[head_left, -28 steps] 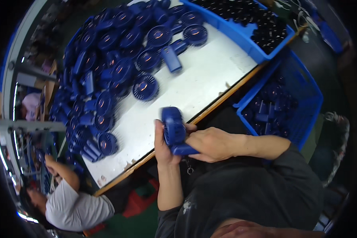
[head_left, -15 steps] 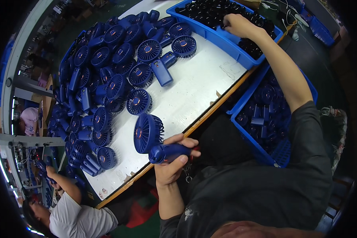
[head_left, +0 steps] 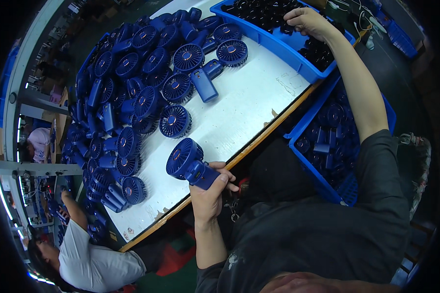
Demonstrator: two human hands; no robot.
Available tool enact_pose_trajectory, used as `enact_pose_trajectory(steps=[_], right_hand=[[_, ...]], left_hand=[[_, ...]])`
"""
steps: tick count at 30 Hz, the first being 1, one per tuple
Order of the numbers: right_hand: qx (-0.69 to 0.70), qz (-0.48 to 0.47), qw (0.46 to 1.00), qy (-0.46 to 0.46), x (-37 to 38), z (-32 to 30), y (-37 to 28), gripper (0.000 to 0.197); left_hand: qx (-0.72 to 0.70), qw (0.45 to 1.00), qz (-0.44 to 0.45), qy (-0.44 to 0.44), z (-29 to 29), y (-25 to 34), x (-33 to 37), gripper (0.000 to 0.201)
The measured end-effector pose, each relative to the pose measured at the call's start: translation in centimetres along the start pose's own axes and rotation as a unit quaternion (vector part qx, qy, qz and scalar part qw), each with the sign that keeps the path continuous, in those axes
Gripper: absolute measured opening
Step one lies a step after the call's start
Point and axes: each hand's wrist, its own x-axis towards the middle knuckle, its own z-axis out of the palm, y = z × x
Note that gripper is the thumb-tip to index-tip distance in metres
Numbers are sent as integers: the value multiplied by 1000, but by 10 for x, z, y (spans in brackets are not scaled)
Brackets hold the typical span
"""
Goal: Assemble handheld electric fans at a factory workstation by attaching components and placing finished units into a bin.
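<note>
With our left hand (head_left: 209, 199) wrapped round the fan (head_left: 185, 158), we should pick singly among the black parts (head_left: 266, 14) beneath our half-curled right hand (head_left: 310, 22), its hold unclear.

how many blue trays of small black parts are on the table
1: a blue tray stands at the table's upper right end in the picture, with the right hand over its black parts. No second one shows, though the pile of blue fans could hide one.

White worktop (head_left: 249, 93) (chipped near its wooden edge (head_left: 261, 136)), green floor (head_left: 171, 284); at left, grey metal framing (head_left: 39, 169) and glowing strip lights (head_left: 3, 201).
</note>
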Motion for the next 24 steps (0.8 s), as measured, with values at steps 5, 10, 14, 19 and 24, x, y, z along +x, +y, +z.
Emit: enact_pose_trajectory(steps=[5,10,14,19,24], right_hand=[[3,3,1000,4,-10,17,3,29],[165,-61,984,-12,-31,22,-6,33],[301,-79,902,-297,-144,126,-69,31],[239,-195,905,-294,-242,198,-84,26],[49,-444,876,-183,-241,198,-85,36]], left_hand=[[-1,1000,-7,14,6,2,2,37],[-5,1000,-4,20,10,2,8,44],[-52,997,52,27,16,2,15,51],[-99,992,68,48,6,1,14,43],[-91,995,5,26,0,10,0,35]])
